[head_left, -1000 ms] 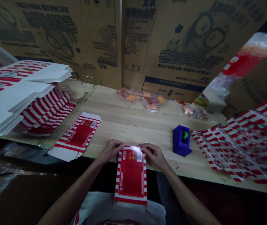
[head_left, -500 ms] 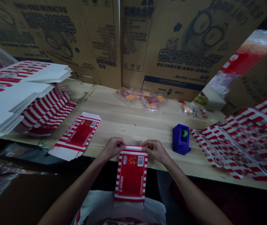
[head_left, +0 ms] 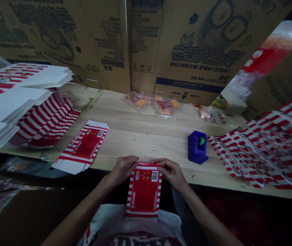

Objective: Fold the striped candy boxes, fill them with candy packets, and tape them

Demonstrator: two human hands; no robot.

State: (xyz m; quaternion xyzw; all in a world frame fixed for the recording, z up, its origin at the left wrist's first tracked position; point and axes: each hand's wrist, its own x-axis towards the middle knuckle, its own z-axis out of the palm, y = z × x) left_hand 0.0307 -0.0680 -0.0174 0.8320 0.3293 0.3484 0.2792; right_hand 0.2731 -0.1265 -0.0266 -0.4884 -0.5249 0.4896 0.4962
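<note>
Red and white striped cardboard carton (head_left: 144, 193), only one, is between the two hands at the front edge of the wooden desk (head_left: 135, 128), and its lower part reaches past this edge toward the person's white shirt (head_left: 135, 220). Left hand (head_left: 123, 169) and right hand (head_left: 170, 172) are both at the top edge of the carton, one on each side. Their fingers are curved and closed on the card, so each hand has hold of it.

One more flat carton (head_left: 84, 147) lies on the desk, just beside the left hand. Further left are stacks of folded cartons (head_left: 12, 102), and I cannot count them. One blue tape dispenser (head_left: 197, 147) stands near the right hand. Three clear plastic packets (head_left: 151, 104) with orange pieces lie toward the back. At the right is a big pile of printed flat cartons (head_left: 266, 150), too many to count. Brown cardboard boxes (head_left: 186, 48) stand behind the desk.
</note>
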